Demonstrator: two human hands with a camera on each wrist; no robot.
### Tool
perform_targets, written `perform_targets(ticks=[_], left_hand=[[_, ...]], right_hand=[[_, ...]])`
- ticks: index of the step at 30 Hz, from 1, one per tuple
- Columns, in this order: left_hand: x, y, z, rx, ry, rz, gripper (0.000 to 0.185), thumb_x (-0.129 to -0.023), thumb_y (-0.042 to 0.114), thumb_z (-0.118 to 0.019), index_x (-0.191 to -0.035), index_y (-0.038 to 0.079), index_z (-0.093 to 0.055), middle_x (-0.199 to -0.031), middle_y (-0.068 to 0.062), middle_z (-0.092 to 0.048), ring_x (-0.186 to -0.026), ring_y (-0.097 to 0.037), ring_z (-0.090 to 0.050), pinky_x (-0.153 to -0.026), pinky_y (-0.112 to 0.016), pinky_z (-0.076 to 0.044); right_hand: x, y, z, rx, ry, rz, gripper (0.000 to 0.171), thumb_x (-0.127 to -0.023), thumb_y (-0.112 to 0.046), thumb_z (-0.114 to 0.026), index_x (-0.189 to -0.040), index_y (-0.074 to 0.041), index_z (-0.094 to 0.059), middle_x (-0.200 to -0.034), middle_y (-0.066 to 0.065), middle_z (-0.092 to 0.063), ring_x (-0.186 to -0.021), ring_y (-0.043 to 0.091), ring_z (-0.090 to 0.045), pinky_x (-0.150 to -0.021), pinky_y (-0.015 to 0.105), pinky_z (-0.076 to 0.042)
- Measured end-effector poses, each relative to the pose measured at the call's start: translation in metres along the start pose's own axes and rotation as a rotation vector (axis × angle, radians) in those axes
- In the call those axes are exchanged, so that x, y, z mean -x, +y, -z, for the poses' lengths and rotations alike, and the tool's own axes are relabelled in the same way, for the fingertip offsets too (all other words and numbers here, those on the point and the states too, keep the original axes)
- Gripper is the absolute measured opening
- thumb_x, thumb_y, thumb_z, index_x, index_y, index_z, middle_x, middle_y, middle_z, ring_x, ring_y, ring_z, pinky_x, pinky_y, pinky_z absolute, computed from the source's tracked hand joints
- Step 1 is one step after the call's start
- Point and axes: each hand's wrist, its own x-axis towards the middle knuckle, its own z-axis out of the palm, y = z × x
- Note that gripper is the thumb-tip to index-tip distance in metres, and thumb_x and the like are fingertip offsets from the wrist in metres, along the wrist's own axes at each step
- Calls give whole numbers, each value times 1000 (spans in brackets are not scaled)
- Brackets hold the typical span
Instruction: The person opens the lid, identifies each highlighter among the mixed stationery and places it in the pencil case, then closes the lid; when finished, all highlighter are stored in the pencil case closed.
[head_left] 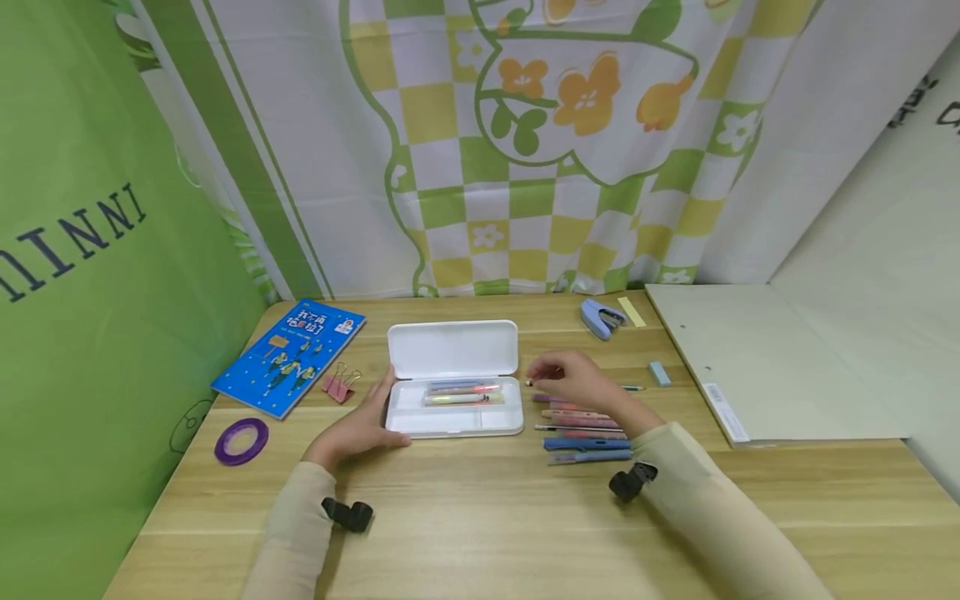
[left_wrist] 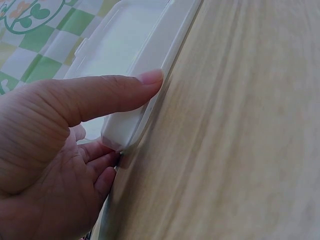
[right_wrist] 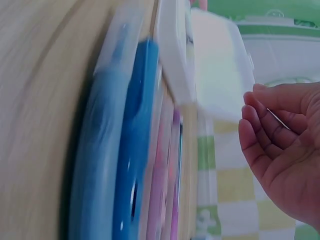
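The head view shows the white pencil case (head_left: 435,422) open near the middle of the desk (head_left: 480,533), its lid (head_left: 453,350) tipped up behind the tray. Several pens (head_left: 462,399) lie together in the rear part of the tray; the front part has a small divider toward its right end.

The left hand (head_left: 363,429) is at the case's left end, its grip wide: the thumb lies against the front wall and other fingertips touch the end, as the left wrist view also shows. The right hand (head_left: 581,385) is just right of the case, its grip narrow, with fingers bent toward the thumb; whether something small sits between the fingertips cannot be told.

In front of the right hand, loose pens (head_left: 585,420) lie side by side, many of them pink, with 2 blue pens (head_left: 588,444) nearest the person.

Farther right are a light blue eraser (head_left: 659,373), a lilac stapler (head_left: 600,318) with a pale yellow strip (head_left: 632,312) beside it, and a large cream folder (head_left: 780,367) bearing a barcode label (head_left: 726,414). Left of the case are pink binder clips (head_left: 340,387), a blue book (head_left: 288,358) and a purple tape roll (head_left: 242,459). A checked curtain (head_left: 525,200) hangs behind the desk.
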Motion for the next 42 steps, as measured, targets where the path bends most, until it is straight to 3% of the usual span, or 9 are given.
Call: perform_targets(ticks=[5,14,18,29,37,42], left_hand=[[0,1,0,-10,0,0,123,-75,30,-81,-150,11,16,-155,-23,4,-141,-40,-4,-112,-55,-13],[1,2,1,-19,-2,11,122,-75,30,-80,-150,10,14,-156,-23,4,-141,-41,-3,-112,-56,-13],[1,2,1,-20,-2,13,122,-75,30,-80,-150,10,14,-156,-23,4,-142,-41,-3,-111,-56,-13],[1,4,1,-18,1,4,123,-75,31,-80,-150,10,14,-156,-23,4,-141,-41,-4,-111,-56,-14],[1,3,1,-12,5,-2,123,-75,29,-81,-150,9,14,-155,-24,3,-141,-42,-5,-111,-56,-14],[1,3,1,-10,3,-6,123,-74,28,-81,-150,9,14,-155,-24,2,-141,-42,-6,-112,-56,-14]], right_hand=[[21,15,18,69,-16,-18,13,-87,0,-63,-98,6,-67,-88,8,-67,-81,15,-60,-72,29,-52],[50,39,34,133,-50,-105,9,-86,1,-63,-93,-1,-69,-86,3,-68,-77,13,-60,-67,27,-50],[54,47,36,201,-39,-91,9,-85,1,-65,-92,-2,-70,-85,5,-69,-76,12,-60,-66,27,-50],[58,55,40,326,-22,60,6,-80,1,-70,-83,-4,-71,-82,5,-69,-79,20,-64,-69,35,-52],[55,61,39,290,-36,47,6,-80,0,-72,-84,-4,-70,-80,2,-68,-74,14,-63,-65,27,-53],[54,59,38,281,-36,-9,5,-80,-2,-71,-84,-5,-70,-81,2,-68,-74,12,-61,-64,27,-51]])
